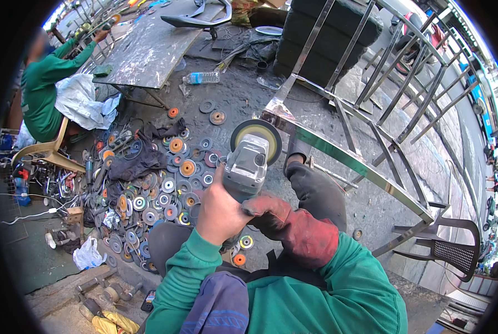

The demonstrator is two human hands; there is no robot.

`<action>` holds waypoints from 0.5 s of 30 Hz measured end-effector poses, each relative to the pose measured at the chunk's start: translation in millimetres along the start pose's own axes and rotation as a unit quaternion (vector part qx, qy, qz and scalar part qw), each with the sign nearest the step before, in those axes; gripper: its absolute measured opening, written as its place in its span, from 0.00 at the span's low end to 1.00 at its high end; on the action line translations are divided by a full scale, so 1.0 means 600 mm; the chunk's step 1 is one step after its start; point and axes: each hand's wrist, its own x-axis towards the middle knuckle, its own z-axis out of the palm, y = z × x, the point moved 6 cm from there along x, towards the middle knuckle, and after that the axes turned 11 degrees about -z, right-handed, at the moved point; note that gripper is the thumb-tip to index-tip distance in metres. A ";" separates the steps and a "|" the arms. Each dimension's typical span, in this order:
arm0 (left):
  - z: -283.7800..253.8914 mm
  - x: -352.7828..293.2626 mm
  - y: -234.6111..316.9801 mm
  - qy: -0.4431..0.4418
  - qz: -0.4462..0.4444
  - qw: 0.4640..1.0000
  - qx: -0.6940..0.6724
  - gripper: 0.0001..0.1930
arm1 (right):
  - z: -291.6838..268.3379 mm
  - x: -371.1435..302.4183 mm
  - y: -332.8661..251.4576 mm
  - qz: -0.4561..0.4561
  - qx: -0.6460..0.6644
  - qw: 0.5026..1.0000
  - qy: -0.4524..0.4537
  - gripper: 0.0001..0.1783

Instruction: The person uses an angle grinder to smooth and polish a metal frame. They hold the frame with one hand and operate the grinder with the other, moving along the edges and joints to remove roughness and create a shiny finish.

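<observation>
Grey ground [240, 100] below angle grinder [248, 162], mostly forward of both hands [220, 210], close together around its body

Grinding discs [164, 199] litter the grey ground [235, 101].

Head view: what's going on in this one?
A person grips a grey angle grinder in the bare left hand; the red-gloved right hand is beside it, its exact grip hidden. The mounted disc is by the left end of a shiny metal frame; whether they touch is unclear. Loose discs litter the ground to the left, where another person sits near a table.
</observation>
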 end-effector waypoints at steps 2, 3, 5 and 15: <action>0.002 0.001 0.003 -0.008 -0.001 1.000 0.001 0.38 | 0.020 -0.002 -0.016 0.017 -0.023 1.000 0.002 0.40; 0.001 0.004 0.004 -0.010 -0.007 1.000 -0.004 0.38 | 0.027 -0.003 -0.024 0.020 -0.030 0.999 -0.004 0.43; 0.002 0.005 0.009 -0.013 -0.002 1.000 0.006 0.39 | 0.024 -0.010 -0.037 0.003 -0.078 0.997 -0.005 0.44; 0.022 0.009 -0.011 -0.020 -0.039 0.993 0.108 0.52 | -0.095 -0.019 0.029 -0.271 -0.036 0.960 -0.052 0.13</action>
